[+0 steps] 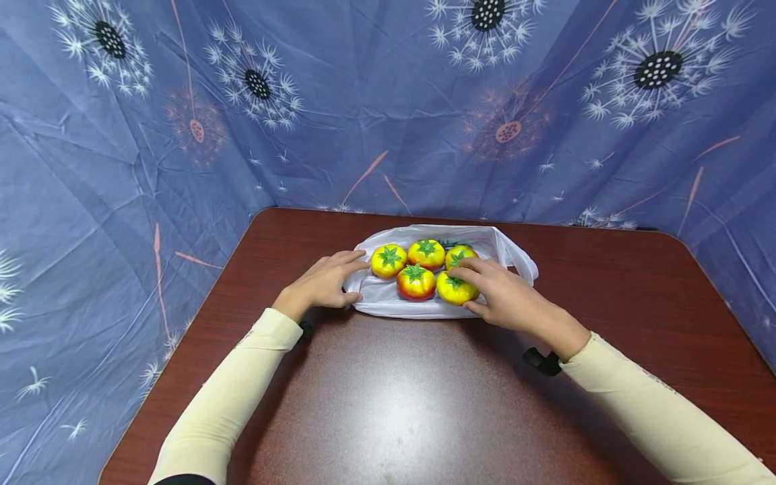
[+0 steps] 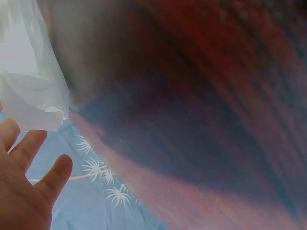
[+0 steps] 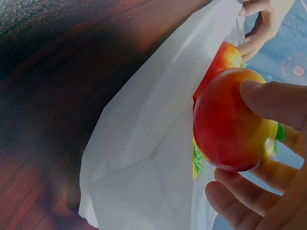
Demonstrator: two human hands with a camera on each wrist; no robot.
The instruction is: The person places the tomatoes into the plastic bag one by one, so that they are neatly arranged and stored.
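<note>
A white plastic bag (image 1: pixel 378 306) lies spread open on the table with several red-and-yellow tomatoes inside, each topped by green star-shaped leaves. My right hand (image 1: pixel 512 296) grips the front right tomato (image 1: pixel 451 289) between thumb and fingers. In the right wrist view that tomato (image 3: pixel 230 120) shows its red side, just above the bag's edge (image 3: pixel 148 120). My left hand (image 1: pixel 327 279) is at the bag's left end, fingers spread and fingertips right at the plastic. Beside the held tomato sit a redder front tomato (image 1: pixel 416 286) and a yellow left one (image 1: pixel 388 261).
The brown table (image 1: pixel 339 404) extends on all sides of the bag. A blue curtain with dandelion prints (image 1: pixel 364 135) hangs behind it and along the left side. Dark leafy sprigs (image 1: pixel 456 244) show at the back of the bag.
</note>
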